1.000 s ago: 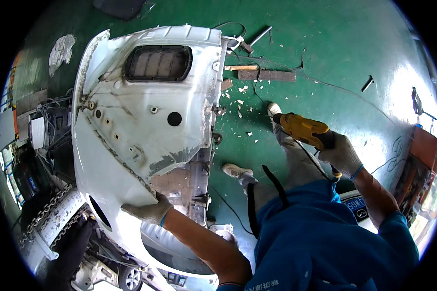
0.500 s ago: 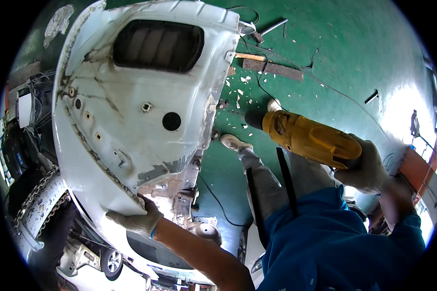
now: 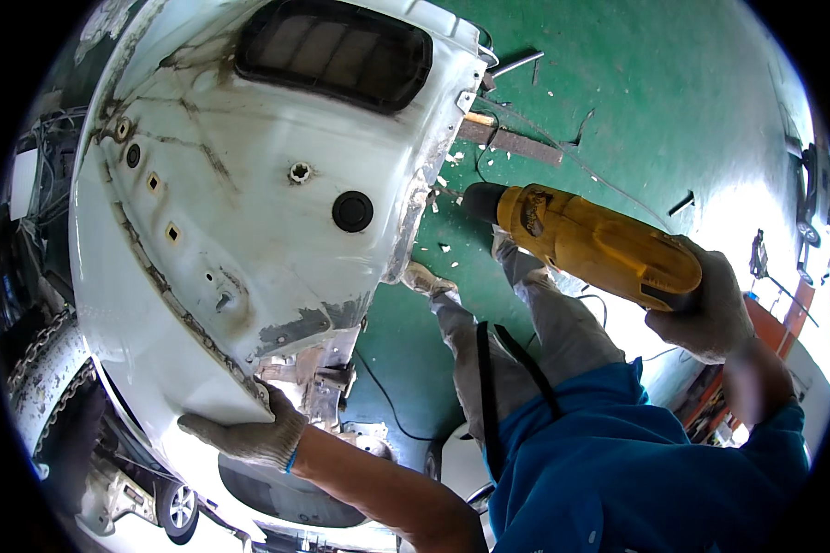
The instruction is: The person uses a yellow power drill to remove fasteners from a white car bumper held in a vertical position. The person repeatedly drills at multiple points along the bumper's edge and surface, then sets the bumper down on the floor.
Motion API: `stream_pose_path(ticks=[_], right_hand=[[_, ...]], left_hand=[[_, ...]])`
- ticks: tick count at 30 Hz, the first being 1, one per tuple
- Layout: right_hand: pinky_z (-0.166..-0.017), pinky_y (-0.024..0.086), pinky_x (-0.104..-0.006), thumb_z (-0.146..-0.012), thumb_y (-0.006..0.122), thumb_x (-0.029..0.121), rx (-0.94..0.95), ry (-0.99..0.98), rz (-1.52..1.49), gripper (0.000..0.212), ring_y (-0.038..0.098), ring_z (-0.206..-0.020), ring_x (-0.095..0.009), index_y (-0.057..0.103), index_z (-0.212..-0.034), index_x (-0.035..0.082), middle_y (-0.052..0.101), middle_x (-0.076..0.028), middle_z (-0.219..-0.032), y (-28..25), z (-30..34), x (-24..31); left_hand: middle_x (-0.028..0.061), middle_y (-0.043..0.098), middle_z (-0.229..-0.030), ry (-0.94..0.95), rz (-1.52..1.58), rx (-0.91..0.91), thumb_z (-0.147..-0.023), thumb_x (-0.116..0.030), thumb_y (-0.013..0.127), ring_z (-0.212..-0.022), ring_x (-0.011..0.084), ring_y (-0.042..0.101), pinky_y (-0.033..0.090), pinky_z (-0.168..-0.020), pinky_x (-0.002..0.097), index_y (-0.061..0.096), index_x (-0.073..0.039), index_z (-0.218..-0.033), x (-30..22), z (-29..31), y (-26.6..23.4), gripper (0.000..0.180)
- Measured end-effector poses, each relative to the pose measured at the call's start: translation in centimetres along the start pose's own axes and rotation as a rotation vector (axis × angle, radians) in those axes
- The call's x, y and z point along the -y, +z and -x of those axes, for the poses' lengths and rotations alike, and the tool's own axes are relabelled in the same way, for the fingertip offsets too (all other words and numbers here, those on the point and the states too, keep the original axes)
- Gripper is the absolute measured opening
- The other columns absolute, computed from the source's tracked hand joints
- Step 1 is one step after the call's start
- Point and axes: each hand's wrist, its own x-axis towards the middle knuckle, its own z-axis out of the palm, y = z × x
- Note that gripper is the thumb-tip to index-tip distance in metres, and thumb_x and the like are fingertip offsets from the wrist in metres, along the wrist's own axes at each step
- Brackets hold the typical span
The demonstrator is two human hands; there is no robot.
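Note:
My left hand point(image 3: 254, 433), in a knit work glove, is closed around the lower corner of a large white car body panel point(image 3: 258, 240). The panel has scraped paint along its right edge, several small holes and a round black plug point(image 3: 352, 212). My gloved right hand point(image 3: 710, 313) grips the rear end of a yellow hammer drill point(image 3: 599, 240). Its black nose point(image 3: 481, 201) points left at the panel's scraped right edge. A thin bit reaches toward that edge; whether it touches, I cannot tell.
Pale flakes point(image 3: 444, 247) lie on the green floor point(image 3: 636, 111) beside a wooden bar point(image 3: 516, 143) and metal rods. Black cords run across the floor. Left of the panel are a chain point(image 3: 37, 355) and dark equipment. A car wheel point(image 3: 180, 507) shows at lower left.
The panel looks larger and shifted in view as my head moved. The drill's nose appears closer to the panel's right edge. Both hands keep their holds.

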Motion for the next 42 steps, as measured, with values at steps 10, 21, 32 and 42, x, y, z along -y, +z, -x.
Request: stream_pose_path(ticks=[10,21,32,42], right_hand=[[-0.079,0.062,-0.0368,-0.069,0.072,0.007,0.024,0.057,0.080,0.055,0.075,-0.082,-0.026,0.060,-0.119,-0.011,0.074,-0.022,-0.094,-0.3,-0.9,1.9],[-0.070,0.062,-0.0334,-0.070,0.071,0.002,-0.031,-0.067,0.214,0.044,0.075,-0.074,-0.025,0.061,-0.112,-0.008,0.073,-0.019,-0.084,0.0,-1.6,4.5],[-0.071,0.061,-0.0354,-0.073,0.078,0.004,0.115,0.011,0.597,0.042,0.074,-0.073,-0.028,0.062,-0.112,-0.004,0.073,-0.020,-0.084,-2.1,-3.8,12.1],[-0.065,0.060,-0.0390,-0.078,0.072,0.014,0.252,0.048,0.889,0.038,0.073,-0.071,-0.030,0.064,-0.112,-0.002,0.071,-0.019,-0.080,-1.1,-4.5,15.8]], left_hand=[[0.0093,0.041,-0.154,0.038,-0.057,0.060,-0.099,-0.043,0.052,-0.130,0.0287,0.053,0.058,-0.093,0.0475,0.031,-0.015,-0.158,0.1,-0.2,-0.3,0.069],[0.0135,0.043,-0.150,0.094,-0.040,0.045,-0.097,-0.039,0.057,-0.127,0.0307,0.055,0.055,-0.096,0.0468,0.035,-0.010,-0.155,0.0,-0.3,-0.3,0.068],[0.0090,0.044,-0.153,0.234,-0.256,0.114,-0.096,-0.043,0.056,-0.131,0.0292,0.053,0.056,-0.092,0.0535,0.037,-0.014,-0.155,2.2,-2.4,-2.8,0.069],[0.0035,0.043,-0.155,0.042,-0.094,0.086,-0.097,-0.048,0.052,-0.131,0.0276,0.054,0.051,-0.098,0.0543,0.038,-0.019,-0.156,0.8,-1.9,-2.1,0.068]])
